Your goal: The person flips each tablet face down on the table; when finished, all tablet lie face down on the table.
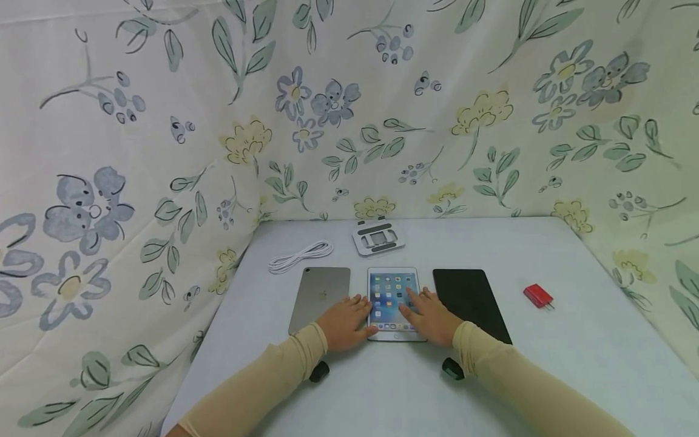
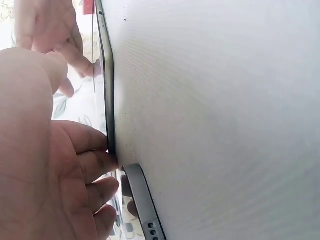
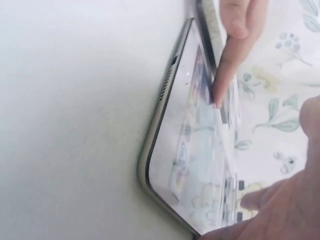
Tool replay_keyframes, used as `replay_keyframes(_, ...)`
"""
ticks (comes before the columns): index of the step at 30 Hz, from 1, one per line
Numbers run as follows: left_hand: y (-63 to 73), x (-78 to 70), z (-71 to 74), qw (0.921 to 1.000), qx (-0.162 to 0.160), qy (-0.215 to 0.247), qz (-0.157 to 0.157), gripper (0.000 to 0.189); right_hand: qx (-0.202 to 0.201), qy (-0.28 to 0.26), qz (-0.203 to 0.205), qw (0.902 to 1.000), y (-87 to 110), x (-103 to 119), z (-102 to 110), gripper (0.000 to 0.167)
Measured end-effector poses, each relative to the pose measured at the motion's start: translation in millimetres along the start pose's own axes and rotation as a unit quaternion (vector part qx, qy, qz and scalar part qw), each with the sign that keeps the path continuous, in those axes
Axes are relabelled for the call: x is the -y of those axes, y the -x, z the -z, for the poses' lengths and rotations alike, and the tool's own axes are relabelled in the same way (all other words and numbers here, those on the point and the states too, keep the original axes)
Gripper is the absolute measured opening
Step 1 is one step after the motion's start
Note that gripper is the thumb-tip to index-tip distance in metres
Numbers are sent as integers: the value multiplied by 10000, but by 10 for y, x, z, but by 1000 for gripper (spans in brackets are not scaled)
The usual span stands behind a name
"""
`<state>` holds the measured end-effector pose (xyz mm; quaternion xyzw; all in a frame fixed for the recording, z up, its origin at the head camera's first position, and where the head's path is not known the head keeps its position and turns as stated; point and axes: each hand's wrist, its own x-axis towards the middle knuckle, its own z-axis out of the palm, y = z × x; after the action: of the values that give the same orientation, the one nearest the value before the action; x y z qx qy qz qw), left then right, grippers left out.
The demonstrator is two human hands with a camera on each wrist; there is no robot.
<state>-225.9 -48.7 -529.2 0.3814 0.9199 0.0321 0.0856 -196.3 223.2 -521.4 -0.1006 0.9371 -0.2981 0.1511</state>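
Note:
A white tablet point(image 1: 393, 335) lies face up on the table, its lit screen showing rows of app icons. My left hand point(image 1: 345, 323) is at its left side, fingers extended forward; in the left wrist view fingertips meet the tablet's edge point(image 2: 110, 95). On the other side, my right hand point(image 1: 435, 320) reaches over the right edge with spread fingers above the screen. A grey tablet point(image 1: 319, 297) lies back up to the left, partly under my left hand in the head view. To the right is a black tablet or flat case point(image 1: 469, 300), partly covered by my right forearm.
Behind the tablets are a coiled white cable point(image 1: 300, 257) and a silver-grey folding stand point(image 1: 377, 237). A red plug charger point(image 1: 538, 296) lies at the right. Floral cloth point(image 1: 382, 145) hangs behind and beside the white table point(image 1: 382, 394).

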Motion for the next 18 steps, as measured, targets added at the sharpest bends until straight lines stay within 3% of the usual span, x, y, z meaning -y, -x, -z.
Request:
replay_keyframes(7,4,1,7,10000,-72,61,-7,78,23,-1156,-327,9928,42,53,81,92)
replay_keyframes(13,13,1,-3,9999,-85,99,41,77,-102,-2416,-518,9689,39,8,100,102)
replay_keyframes(18,12,-10,12,9999,-102,115,53,77,-263,-2704,-571,9607,68,-29,136,100)
